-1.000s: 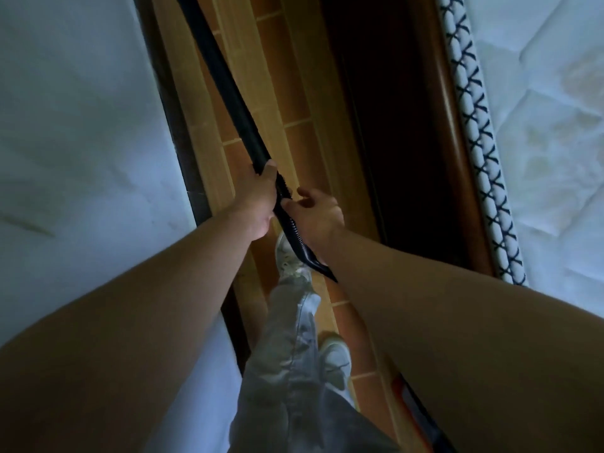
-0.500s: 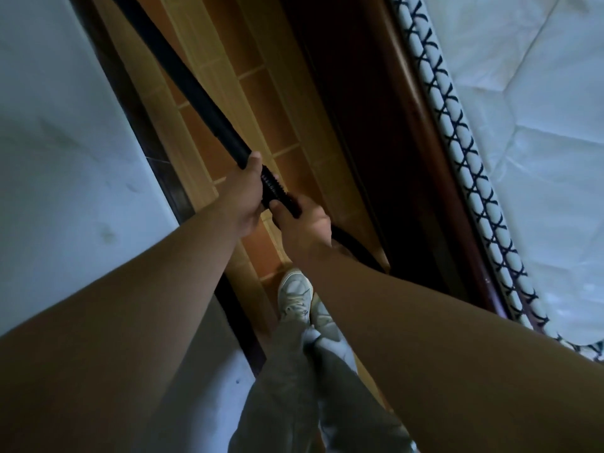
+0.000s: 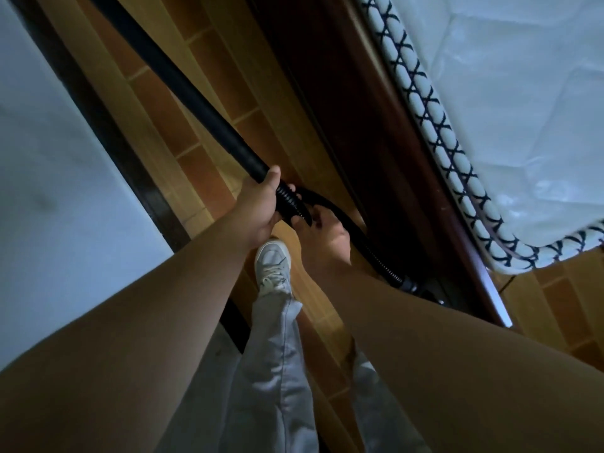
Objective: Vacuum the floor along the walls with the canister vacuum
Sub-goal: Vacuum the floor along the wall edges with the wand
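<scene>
Hose (image 3: 366, 237) now trails rightward | left hand (image 3: 258, 204), right hand (image 3: 327, 237) outstretched, fingers grasping wand (image 3: 196, 103)

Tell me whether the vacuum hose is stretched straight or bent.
Bent: the hose curves from the right hand down toward the bed frame.

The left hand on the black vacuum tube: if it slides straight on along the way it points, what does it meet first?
The left hand points up along the smooth black vacuum tube. Only bare tube lies ahead until the picture's top edge; the way looks free, though depth is unclear.
</scene>
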